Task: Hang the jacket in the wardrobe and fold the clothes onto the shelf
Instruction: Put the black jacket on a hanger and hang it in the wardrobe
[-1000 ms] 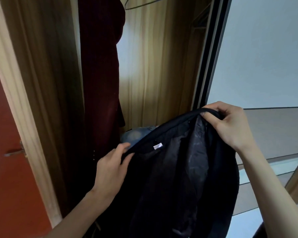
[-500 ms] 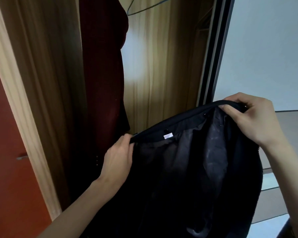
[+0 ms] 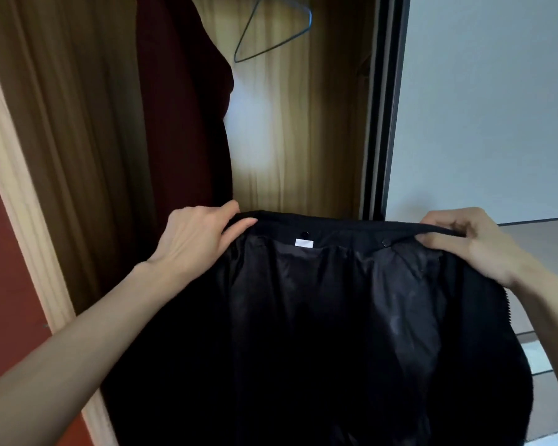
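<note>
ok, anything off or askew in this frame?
Nothing damaged or spilled. One oddity: the thin wire hanger in the wooden wardrobe hangs bare and tilted, while the black lined jacket is stretched by its collar between the left hand and right hand, not yet hung.

jacket (image 3: 335, 333) shell: black cloth, matt, at the collar edge.
jacket lining: thin black cloth, slight sheen, creased.
label (image 3: 304, 242), below the jacket collar: white, smooth.
snap studs (image 3: 385, 242), beside the label: dark, glossy.
hanger (image 3: 273, 30), above the jacket: thin wire, metal by its look, smooth.
wardrobe (image 3: 303, 130) panels, behind the jacket: wood-grain, satin finish.
garment (image 3: 181, 123), left of the hanger: dark red cloth, matt.
</note>
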Demonstrator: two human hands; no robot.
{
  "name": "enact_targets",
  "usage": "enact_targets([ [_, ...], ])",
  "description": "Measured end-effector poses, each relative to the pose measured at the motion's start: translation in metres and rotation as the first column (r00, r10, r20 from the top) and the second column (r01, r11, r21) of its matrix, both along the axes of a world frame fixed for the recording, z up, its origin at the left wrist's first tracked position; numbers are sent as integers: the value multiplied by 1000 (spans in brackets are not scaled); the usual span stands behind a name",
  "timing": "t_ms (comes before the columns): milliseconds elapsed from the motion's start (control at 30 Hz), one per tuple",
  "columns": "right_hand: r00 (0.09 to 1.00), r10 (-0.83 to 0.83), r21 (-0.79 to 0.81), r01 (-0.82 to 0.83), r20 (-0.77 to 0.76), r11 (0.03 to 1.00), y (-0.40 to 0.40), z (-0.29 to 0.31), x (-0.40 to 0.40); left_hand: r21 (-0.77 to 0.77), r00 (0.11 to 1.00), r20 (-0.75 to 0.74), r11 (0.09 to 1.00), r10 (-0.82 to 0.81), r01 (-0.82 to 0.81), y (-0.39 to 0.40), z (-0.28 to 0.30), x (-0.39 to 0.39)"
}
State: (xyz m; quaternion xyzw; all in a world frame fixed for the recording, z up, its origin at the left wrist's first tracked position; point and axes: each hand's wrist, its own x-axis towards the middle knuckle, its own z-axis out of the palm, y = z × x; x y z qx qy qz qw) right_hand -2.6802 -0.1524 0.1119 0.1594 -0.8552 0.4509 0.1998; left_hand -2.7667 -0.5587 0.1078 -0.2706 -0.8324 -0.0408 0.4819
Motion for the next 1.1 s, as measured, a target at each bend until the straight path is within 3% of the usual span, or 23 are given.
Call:
enact_targets([
  [67,993,85,-63,-80,80,995,-9,7,-1,32,997,-27,997,67,-66,3,8,-4],
  [133,998,55,-55,-53,42,997,-18,11,-6,170,994,93,982,64,-79,9,13,-7],
  [267,986,-57,-26,53,-155,998,-35,15,-25,443,937,340,892,-80,-85,16,26,-16],
  [467,946,-178,185,233,-270,955,-65,30,-46,620,883,353,784,-310,28,7,60,-32],
  [667,814,-297,371,511,-500,776,-110,50,-72,603,865,290,780,-411,169,10,98,-51],
  [833,719,-349,409,652,-602,638,-142,72,-98,592,864,223,767,-452,249,17,128,-84],
  [1000,670,-405,378,710,-622,594,-156,106,-119,559,912,131,789,-388,255,23,166,-100],
  [1100,677,-393,368,697,-623,616,-159,137,-137,566,938,69,788,-340,244,18,190,-107],
])
